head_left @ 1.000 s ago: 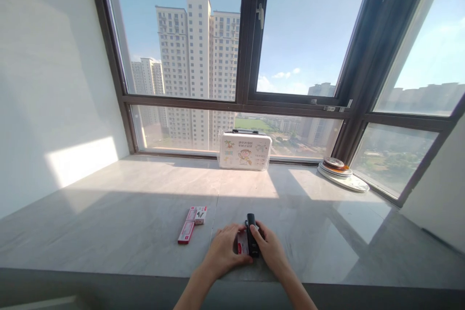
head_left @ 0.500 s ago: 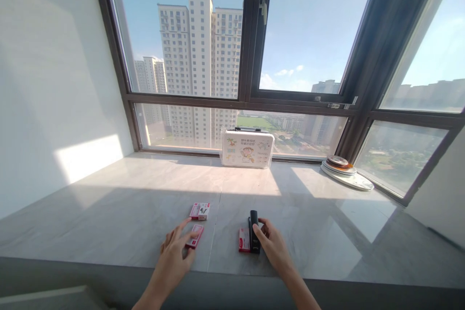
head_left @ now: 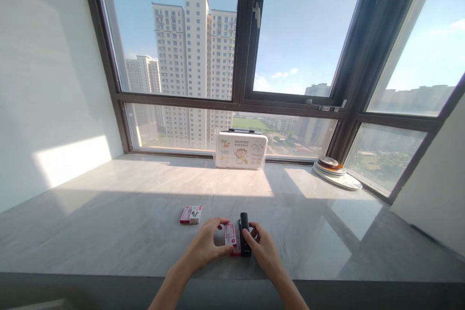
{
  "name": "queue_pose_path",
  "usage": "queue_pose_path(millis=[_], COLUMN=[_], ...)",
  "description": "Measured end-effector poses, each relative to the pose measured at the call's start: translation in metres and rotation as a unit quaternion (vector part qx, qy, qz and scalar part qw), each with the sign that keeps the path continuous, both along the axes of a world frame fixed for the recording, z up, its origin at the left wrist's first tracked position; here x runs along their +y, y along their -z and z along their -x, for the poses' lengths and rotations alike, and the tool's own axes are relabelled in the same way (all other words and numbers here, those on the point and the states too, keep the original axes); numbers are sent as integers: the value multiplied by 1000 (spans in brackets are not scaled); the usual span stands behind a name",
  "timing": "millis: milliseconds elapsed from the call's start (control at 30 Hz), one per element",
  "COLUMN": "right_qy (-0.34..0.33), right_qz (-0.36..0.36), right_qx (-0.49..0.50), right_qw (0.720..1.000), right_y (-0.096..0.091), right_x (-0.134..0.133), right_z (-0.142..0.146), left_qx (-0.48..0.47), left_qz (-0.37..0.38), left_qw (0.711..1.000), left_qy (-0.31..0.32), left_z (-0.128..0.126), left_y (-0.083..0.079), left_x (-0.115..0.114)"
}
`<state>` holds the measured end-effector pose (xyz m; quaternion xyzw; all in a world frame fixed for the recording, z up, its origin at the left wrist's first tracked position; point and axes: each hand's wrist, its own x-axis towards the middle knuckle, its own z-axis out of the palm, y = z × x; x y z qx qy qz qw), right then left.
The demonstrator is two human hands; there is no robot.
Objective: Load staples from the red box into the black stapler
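My left hand pinches a small red-and-white staple box between thumb and fingers. Partly under or behind it shows another red box, which lies against the left side of a black stapler. Fingers and thumb of my right hand are closed around the stapler from its right side. The stapler rests lengthwise on the marble sill. Farther left and back, beyond my left hand, lies a red-and-white packet with a stapler-like picture, untouched.
A white carry case with cartoon prints leans upright by the window. Stacked plates stand at the back right corner. The marble sill ends at a front edge near my forearms, with a wall on the left.
My left hand has carried the staple box rightward, from near the back packet to the red box beside the stapler. My right hand still holds the stapler. The view has shifted slightly.
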<state>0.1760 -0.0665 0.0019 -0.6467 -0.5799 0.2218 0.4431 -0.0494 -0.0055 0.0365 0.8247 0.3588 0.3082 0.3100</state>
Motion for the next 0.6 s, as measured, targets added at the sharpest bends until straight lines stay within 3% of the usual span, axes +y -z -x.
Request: queue_pose_path(millis=[167,300,367,467,533,600], right_qy=[2,5,12,17,19,23], right_qz=[-2,-2,-1,4,6,7], right_qx=[-5,-2,-3,-8,-12,-13], right_qw=[1000,1000,1000,1000,1000,1000], right_y=[5,5,4,2,0,-1], right_x=[3,3,2,1,0,0], right_z=[-2,-1,0,1,2,2], left_qx=[16,-14,-46,-64,-4,79], left_qz=[-11,-26,-49,-90,-121,-122], left_qw=[999,999,998,981,960,948], left_qy=[40,46,-2,-162,-252,-284], left_z=[-29,-23,-5,40,75,106], left_y=[9,6,1,1,9,22], left_x=[-7,1,16,47,63,68])
